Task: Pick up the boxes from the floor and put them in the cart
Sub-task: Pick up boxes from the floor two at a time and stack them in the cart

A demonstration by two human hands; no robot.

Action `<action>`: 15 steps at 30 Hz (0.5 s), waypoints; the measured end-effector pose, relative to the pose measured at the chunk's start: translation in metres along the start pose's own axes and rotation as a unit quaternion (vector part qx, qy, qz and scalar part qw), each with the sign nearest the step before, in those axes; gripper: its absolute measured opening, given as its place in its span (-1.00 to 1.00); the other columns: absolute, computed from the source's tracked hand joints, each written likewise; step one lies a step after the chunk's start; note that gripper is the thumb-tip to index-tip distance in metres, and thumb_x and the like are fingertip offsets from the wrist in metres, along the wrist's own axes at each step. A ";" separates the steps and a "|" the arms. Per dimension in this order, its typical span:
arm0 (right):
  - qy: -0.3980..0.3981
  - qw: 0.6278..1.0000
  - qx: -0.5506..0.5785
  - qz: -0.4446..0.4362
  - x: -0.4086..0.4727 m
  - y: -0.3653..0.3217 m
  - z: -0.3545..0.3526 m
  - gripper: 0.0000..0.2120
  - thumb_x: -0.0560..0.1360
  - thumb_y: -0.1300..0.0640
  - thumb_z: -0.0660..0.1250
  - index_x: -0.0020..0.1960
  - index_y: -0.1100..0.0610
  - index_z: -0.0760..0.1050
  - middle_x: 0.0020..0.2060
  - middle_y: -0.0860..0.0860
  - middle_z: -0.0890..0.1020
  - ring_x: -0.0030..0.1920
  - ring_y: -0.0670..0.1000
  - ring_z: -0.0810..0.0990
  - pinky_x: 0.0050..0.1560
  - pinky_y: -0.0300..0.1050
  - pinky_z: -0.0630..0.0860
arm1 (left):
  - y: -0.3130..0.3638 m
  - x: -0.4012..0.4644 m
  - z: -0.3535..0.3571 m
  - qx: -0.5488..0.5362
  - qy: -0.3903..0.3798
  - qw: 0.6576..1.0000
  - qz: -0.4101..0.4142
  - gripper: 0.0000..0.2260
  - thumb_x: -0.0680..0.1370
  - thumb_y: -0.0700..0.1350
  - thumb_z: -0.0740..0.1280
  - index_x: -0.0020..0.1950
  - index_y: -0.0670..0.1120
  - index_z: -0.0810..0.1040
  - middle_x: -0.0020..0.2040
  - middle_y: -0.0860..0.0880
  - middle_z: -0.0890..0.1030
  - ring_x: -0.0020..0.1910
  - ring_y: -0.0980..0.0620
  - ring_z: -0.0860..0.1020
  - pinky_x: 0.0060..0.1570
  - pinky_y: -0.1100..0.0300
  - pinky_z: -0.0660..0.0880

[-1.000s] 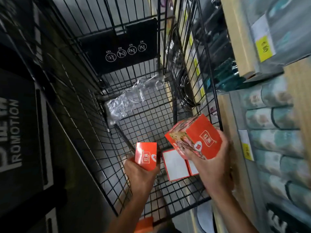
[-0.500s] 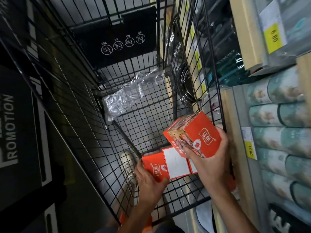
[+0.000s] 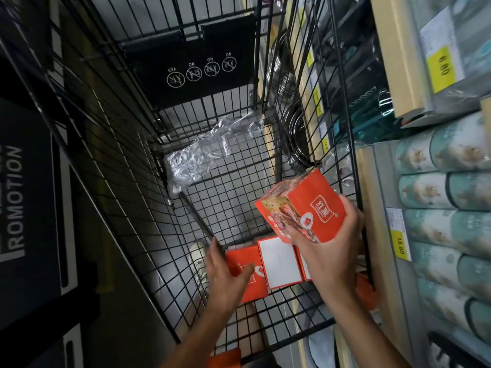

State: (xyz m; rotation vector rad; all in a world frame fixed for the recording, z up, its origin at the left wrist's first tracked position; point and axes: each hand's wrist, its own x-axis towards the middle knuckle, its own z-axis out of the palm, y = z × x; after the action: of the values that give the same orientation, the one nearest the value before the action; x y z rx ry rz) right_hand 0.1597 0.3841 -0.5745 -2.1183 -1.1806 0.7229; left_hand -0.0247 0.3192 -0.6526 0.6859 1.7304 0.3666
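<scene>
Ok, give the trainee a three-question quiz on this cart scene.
1. True or false: the right hand holds a red box above the cart floor.
2. What does the left hand touch? A) the plastic wrap B) a red box lying in the cart C) a shelf tag
3. Fill in: the box with its white face up lies ____ the one under the left hand.

Key: 1 true; 2 B; 3 beside.
</scene>
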 end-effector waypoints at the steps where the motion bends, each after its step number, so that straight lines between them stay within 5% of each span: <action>1: 0.003 1.000 0.001 -0.007 0.005 -0.003 0.005 -0.04 0.23 -0.03 0.66 0.49 0.02 0.22 0.34 0.00 0.38 0.26 -0.02 0.45 0.12 -0.21 0.51 | 0.009 0.004 -0.009 -0.015 0.005 1.000 0.023 -0.12 0.49 -0.03 0.49 0.56 0.32 -0.06 0.56 0.17 0.02 0.41 0.02 0.40 0.03 0.00 0.65; 3: 0.004 1.000 -0.006 -0.020 0.016 -0.008 0.016 -0.07 0.29 -0.13 0.60 0.49 0.03 0.19 0.34 0.00 0.34 0.28 0.03 0.44 0.15 0.05 0.55 | 0.030 0.013 -0.025 -0.003 0.014 0.997 0.073 -0.22 0.55 -0.05 0.44 0.59 0.22 0.00 0.55 0.14 0.04 0.33 0.33 0.39 0.02 0.40 0.55; 4: -0.001 1.000 -0.010 -0.028 0.021 -0.009 0.023 -0.10 0.33 -0.15 0.58 0.49 0.05 0.18 0.34 0.01 0.32 0.30 0.03 0.42 0.16 0.07 0.55 | 0.041 0.019 -0.033 0.022 0.018 0.995 0.096 -0.24 0.56 -0.01 0.42 0.60 0.19 0.01 0.57 0.09 0.06 0.41 0.31 0.28 0.20 0.39 0.45; 6: -0.018 0.999 -0.030 -0.039 0.031 -0.009 0.035 -0.12 0.37 -0.16 0.55 0.50 0.11 0.18 0.35 0.04 0.30 0.31 -0.02 0.37 0.15 -0.13 0.48 | 0.061 0.030 -0.046 0.060 0.006 0.990 0.131 -0.26 0.56 0.08 0.41 0.59 0.22 0.03 0.59 0.05 0.11 0.55 0.06 0.14 0.46 0.04 0.27; 8: -0.040 0.997 -0.059 -0.030 0.040 -0.004 0.046 -0.11 0.37 -0.17 0.54 0.51 0.13 0.19 0.35 0.07 0.31 0.28 -0.05 0.34 0.09 -0.36 0.35 | 0.076 0.036 -0.056 0.072 -0.015 0.986 0.149 -0.27 0.54 0.11 0.40 0.59 0.23 0.05 0.56 0.05 0.19 0.54 0.01 0.17 0.47 -0.17 0.25; 13: -0.051 0.993 -0.108 -0.012 0.041 0.024 0.060 -0.08 0.31 -0.28 0.48 0.47 0.14 0.20 0.32 0.10 0.32 0.26 0.08 0.41 0.13 0.01 0.53 | 0.095 0.035 -0.070 0.082 -0.032 0.977 0.195 -0.29 0.55 0.13 0.38 0.59 0.24 0.05 0.52 0.09 0.25 0.49 0.07 0.25 0.43 -0.19 0.34; 15: -0.049 0.990 -0.129 -0.003 0.035 0.036 0.060 -0.07 0.35 -0.31 0.47 0.52 0.06 0.15 0.35 0.11 0.31 0.26 0.11 0.41 0.06 0.01 0.52 | 0.092 0.032 -0.072 0.083 -0.040 0.975 0.204 -0.30 0.56 0.13 0.37 0.58 0.27 0.04 0.51 0.13 0.26 0.50 0.09 0.24 0.43 -0.19 0.33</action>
State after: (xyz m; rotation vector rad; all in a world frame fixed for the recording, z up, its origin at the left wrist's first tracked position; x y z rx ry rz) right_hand 0.1533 0.4134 -0.6462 -2.3099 -1.3962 0.7109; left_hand -0.0753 0.4181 -0.6047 1.1689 1.5498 0.4715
